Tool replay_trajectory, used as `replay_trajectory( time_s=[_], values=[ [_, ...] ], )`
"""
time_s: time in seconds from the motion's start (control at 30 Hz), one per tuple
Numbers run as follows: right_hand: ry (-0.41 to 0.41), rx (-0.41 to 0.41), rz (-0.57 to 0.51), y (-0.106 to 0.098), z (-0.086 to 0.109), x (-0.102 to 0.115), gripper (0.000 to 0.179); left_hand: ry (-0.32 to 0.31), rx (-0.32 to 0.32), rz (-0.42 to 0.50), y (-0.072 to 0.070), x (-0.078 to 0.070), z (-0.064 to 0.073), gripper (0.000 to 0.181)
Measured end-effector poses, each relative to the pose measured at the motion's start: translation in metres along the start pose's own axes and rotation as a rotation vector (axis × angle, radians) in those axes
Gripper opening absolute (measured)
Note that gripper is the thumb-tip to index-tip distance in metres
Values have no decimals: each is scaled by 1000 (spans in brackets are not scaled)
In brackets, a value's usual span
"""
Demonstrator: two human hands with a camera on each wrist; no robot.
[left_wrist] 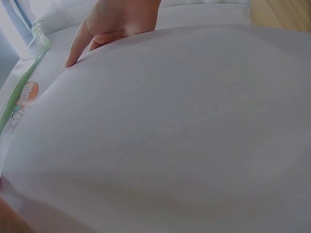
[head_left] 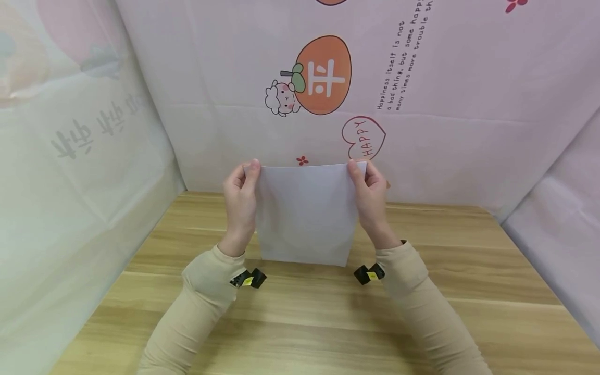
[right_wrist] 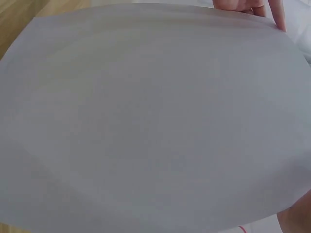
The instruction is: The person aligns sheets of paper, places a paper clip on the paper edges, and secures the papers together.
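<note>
A plain white sheet of paper (head_left: pixel 305 216) hangs upright above the table between both hands. My left hand (head_left: pixel 241 197) pinches its upper left corner, thumb on the near face and fingers behind. At the upper right corner my right hand (head_left: pixel 372 200) pinches the sheet in the same way. The paper (left_wrist: pixel 175 126) fills most of the left wrist view, where the right hand (left_wrist: pixel 124 22) shows at the far edge. In the right wrist view the paper (right_wrist: pixel 155 116) also covers nearly everything, with the left hand (right_wrist: pixel 250 7) at the top.
A wood-grain table (head_left: pixel 300 317) lies beneath the arms. Behind it hangs a pale printed cloth (head_left: pixel 225 67) with an orange fruit drawing and lettering. More white cloth (head_left: pixel 70 198) borders the left side, and another panel stands at the right.
</note>
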State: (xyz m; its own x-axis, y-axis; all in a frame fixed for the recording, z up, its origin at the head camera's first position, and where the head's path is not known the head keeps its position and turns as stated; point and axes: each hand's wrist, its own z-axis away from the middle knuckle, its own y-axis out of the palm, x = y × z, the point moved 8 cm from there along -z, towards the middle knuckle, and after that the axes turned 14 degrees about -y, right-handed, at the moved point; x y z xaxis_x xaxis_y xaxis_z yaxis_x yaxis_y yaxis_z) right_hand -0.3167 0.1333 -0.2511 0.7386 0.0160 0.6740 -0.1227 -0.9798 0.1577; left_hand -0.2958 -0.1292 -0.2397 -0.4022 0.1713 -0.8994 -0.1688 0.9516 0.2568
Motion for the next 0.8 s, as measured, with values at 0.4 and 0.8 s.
replay_trajectory(
  time_s=[0.4, 0.8],
  values=[
    [-12, -22, 15, -2, -2, 4, 15, 28, -15, -9, 5, -6, -1, 26],
    [-14, 9, 8, -3, -3, 5, 11, 17, 11, -65, 6, -6, -1, 25]
  ],
)
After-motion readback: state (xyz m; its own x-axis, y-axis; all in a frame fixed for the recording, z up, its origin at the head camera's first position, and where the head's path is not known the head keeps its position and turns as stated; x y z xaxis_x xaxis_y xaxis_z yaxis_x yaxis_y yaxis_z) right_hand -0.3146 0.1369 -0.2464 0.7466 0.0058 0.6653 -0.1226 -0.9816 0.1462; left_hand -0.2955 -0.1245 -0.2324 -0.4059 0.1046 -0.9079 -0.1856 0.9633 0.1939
